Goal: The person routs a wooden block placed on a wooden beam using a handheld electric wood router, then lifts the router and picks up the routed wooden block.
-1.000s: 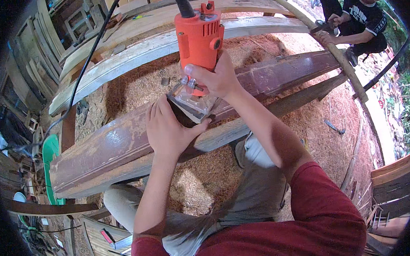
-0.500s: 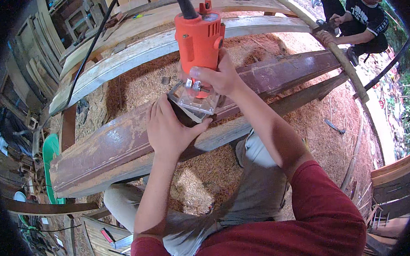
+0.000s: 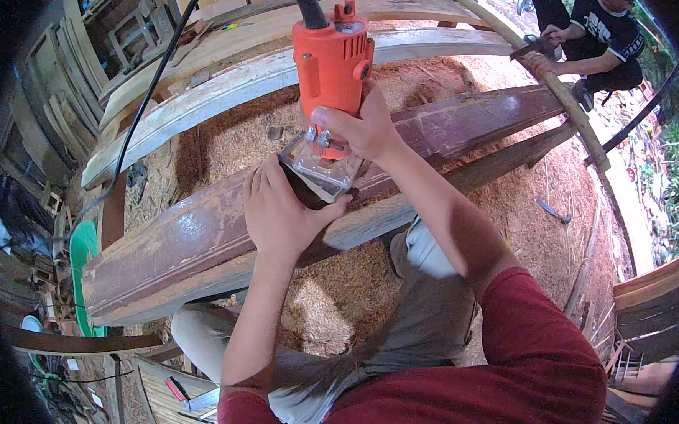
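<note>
An orange trim router (image 3: 330,63) stands roughly upright at the centre, a black cord at its top and a clear base plate (image 3: 323,165) below. My right hand (image 3: 358,130) is wrapped round its lower body, thumb beside the metal clamp screws. My left hand (image 3: 282,219) grips a small dark wooden piece (image 3: 307,189) directly under the plate, with thumb and fingers along its sides. That piece rests on a long, worn brown board (image 3: 165,252); whether the router's bit touches it is hidden.
A co-worker (image 3: 599,41) squats at upper right, hands on a tool at a long pole (image 3: 559,89). Pale planks (image 3: 195,89) lie across the back. A green plastic object (image 3: 84,248) sits at left. Sawdust covers the ground (image 3: 314,313); boards lean at far left.
The router has shifted very slightly, first down, then back up and right. Both my hands keep their grip. The co-worker's hands and tool have moved a little.
</note>
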{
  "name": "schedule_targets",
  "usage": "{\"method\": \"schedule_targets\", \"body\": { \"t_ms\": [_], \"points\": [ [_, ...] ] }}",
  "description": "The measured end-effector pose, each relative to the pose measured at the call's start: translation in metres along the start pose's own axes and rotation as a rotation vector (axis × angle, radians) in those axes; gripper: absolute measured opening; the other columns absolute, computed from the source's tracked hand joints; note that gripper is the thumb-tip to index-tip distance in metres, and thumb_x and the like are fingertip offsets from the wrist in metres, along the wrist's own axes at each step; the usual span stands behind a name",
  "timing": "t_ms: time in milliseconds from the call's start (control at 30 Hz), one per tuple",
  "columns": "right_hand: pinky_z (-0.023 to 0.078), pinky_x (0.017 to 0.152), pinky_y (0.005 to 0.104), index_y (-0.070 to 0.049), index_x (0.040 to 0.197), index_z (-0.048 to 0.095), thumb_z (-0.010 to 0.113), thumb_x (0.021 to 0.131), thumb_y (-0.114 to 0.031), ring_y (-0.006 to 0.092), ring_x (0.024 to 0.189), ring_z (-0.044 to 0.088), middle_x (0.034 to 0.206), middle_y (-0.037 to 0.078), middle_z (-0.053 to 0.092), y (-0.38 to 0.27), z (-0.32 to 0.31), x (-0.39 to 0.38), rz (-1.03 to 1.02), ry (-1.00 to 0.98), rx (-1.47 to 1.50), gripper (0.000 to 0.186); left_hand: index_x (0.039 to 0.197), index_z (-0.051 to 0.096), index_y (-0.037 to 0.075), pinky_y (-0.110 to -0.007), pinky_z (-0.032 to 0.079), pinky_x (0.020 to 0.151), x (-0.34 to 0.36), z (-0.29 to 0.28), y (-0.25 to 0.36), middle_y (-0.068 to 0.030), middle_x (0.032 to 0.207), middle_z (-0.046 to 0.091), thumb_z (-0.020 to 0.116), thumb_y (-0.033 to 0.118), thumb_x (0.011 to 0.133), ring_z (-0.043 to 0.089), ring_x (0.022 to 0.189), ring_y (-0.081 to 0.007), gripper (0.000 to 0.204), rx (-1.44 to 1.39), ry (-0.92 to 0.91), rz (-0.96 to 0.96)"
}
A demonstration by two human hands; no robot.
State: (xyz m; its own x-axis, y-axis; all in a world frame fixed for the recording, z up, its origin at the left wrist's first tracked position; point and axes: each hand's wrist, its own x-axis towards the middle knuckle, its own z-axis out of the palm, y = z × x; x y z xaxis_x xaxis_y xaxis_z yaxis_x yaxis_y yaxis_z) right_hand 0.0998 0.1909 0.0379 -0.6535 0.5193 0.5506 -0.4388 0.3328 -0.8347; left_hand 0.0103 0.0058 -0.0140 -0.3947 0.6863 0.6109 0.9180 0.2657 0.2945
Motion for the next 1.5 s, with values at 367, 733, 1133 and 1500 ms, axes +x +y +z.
{"method": "schedule_targets", "body": {
  "t_ms": [367, 733, 1133, 1500],
  "points": [
    [0.059, 0.088, 0.0342, -0.002, 0.125, 0.067, 0.090, 0.080, -0.021, 0.0150, 0.095, 0.072, 0.108, 0.006, 0.076, -0.006, 0.000, 0.000, 0.021, 0.088, -0.117, 0.055, 0.138, 0.052, -0.007, -0.052, 0.052, 0.105, 0.000, -0.001, 0.001, -0.0267, 0.123, 0.069, 0.095, 0.066, 0.060, 0.067, 0.119, -0.0446, 0.115, -0.035, -0.023, -0.044],
    [0.061, 0.089, 0.0342, -0.002, 0.129, 0.066, 0.090, 0.081, -0.017, 0.0148, 0.098, 0.073, 0.113, 0.007, 0.075, 0.008, -0.004, 0.001, 0.054, -0.087, 0.251, 0.056, 0.137, 0.052, -0.006, -0.051, 0.053, 0.103, 0.002, -0.003, 0.002, -0.0261, 0.122, 0.069, 0.094, 0.066, 0.061, 0.067, 0.118, -0.0445, 0.114, -0.013, -0.022, -0.018],
    [0.060, 0.084, 0.0336, -0.001, 0.121, 0.069, 0.089, 0.081, -0.023, 0.0136, 0.092, 0.072, 0.107, 0.007, 0.076, -0.004, 0.005, 0.002, -0.016, -0.001, -0.012, 0.050, 0.142, 0.047, -0.008, -0.051, 0.053, 0.106, 0.001, -0.003, 0.002, -0.0286, 0.127, 0.067, 0.095, 0.065, 0.061, 0.066, 0.123, -0.0451, 0.119, -0.014, -0.093, -0.077],
    [0.059, 0.083, 0.0331, -0.002, 0.121, 0.070, 0.090, 0.080, -0.022, 0.0134, 0.090, 0.072, 0.102, 0.005, 0.077, 0.002, -0.002, 0.003, 0.014, -0.008, 0.048, 0.049, 0.139, 0.051, -0.010, -0.052, 0.053, 0.105, -0.002, 0.001, 0.000, -0.0285, 0.124, 0.069, 0.094, 0.066, 0.060, 0.067, 0.120, -0.0452, 0.118, 0.013, -0.001, -0.031]
  ]
}}
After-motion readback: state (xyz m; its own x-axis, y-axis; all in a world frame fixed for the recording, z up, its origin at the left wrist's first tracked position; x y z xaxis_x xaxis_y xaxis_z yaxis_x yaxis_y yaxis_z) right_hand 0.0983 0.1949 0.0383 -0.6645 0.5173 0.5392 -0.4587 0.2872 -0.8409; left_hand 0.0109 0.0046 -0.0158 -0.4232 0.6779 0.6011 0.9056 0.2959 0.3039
